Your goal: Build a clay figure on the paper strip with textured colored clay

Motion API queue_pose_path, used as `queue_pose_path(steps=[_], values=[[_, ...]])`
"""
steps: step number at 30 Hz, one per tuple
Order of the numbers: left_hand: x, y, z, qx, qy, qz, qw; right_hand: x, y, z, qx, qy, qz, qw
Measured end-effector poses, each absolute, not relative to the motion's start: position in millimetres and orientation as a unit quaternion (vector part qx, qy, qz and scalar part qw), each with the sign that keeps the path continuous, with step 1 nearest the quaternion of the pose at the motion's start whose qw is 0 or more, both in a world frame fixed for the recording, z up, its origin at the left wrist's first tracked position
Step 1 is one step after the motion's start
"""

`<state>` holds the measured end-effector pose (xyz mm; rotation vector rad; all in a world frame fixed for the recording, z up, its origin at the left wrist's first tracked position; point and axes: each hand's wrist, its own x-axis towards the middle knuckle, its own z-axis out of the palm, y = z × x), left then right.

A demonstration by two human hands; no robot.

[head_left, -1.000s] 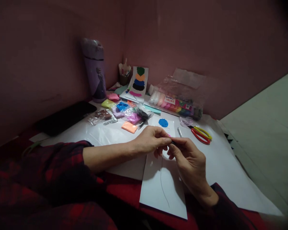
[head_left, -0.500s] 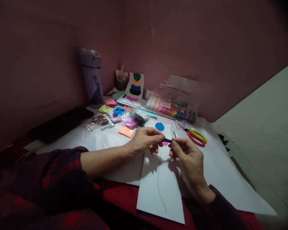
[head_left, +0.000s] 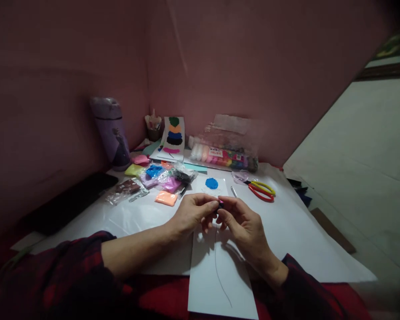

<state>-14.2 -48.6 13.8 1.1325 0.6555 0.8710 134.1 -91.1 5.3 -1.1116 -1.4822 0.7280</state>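
Between the fingertips of my left hand (head_left: 195,211) and my right hand (head_left: 243,224) is a small piece of black clay (head_left: 219,207), mostly covered by the fingers. Both hands are closed in a pinch on it, close together above a long white paper strip (head_left: 203,284). On that strip lies a flat blue clay patch (head_left: 211,183), just beyond my fingers. A thin curved line (head_left: 216,262) runs down the strip toward me. A bit of pink shows by my fingertips, partly hidden.
Several clay packets (head_left: 166,198) lie to the left, near a dark flat object (head_left: 70,200) and a purple bottle (head_left: 110,133). Behind stand a card with coloured patches (head_left: 174,138) and a clear bag of clay (head_left: 223,155). Red-and-yellow scissors (head_left: 262,191) rest to the right.
My hands have come closer together, and the black clay that was stretched between them is now bunched up at the fingertips. The camera view has shifted slightly up and right.
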Motion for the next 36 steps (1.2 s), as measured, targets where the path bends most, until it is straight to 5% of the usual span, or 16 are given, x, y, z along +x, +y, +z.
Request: queue_pose_path(steps=[36], values=[[-12,-45,2,0.502,0.297,0.42,0.695,132,-80,-7,-0.447,-0.5,0.426,0.607]])
